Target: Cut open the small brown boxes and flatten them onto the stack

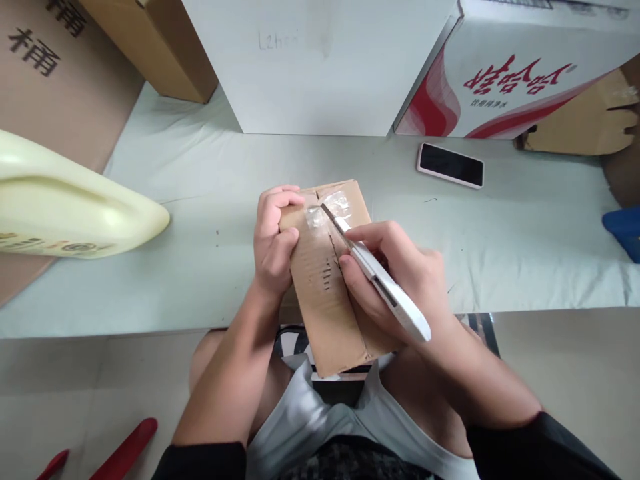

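Note:
A small brown cardboard box (325, 320) lies at the front edge of the table, tilted and reaching over my lap. Clear tape (336, 205) crosses the seam near its far end. My left hand (275, 240) grips the box's left side, thumb on top and fingers over the far corner. In my right hand (400, 267) is a white utility knife (390, 290), held like a pen. Its dark blade is out, and the tip is at the taped seam; whether it has gone through the tape I cannot tell.
A phone (451, 165) lies at the right on the pale green tablecloth (200, 160). Behind stand a white box (320, 87) and a red-and-white carton (500, 87). At the left are a pale yellow bottle (75, 200) and large cardboard (65, 87). A blue object (625, 230) sits far right.

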`<state>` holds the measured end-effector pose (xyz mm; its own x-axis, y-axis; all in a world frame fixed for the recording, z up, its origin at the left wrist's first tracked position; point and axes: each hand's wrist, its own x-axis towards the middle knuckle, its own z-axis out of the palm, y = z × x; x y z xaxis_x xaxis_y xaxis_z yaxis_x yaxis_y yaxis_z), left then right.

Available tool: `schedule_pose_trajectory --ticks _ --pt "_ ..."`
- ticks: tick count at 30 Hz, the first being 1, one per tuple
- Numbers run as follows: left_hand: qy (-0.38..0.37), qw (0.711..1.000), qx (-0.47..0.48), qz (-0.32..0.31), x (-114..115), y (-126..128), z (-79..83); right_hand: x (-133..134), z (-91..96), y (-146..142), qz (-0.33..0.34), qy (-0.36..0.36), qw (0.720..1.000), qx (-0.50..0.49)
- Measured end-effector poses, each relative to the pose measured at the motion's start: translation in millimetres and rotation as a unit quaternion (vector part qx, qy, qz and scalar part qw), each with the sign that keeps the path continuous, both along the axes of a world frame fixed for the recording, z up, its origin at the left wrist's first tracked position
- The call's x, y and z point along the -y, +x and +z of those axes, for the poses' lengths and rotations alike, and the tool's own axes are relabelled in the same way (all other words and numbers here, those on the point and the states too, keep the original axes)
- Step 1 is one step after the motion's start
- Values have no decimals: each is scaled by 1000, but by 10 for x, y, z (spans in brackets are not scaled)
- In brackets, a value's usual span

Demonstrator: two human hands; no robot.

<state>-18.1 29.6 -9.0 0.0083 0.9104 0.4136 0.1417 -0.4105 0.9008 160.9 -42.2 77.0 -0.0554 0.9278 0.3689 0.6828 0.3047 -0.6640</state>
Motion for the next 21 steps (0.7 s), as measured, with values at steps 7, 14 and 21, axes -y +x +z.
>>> schedule_pose_trajectory --ticks 7,14,21 --pt "-7 1000 -1 0 -4 8 11 -7 5 4 9 3 1000 19" --pt "3 1000 3 -5 -2 3 -5 -32 -7 13 20 9 999 31" --pt "-8 1000 -9 2 14 14 30 -41 -1 12 25 -5 1000 16"
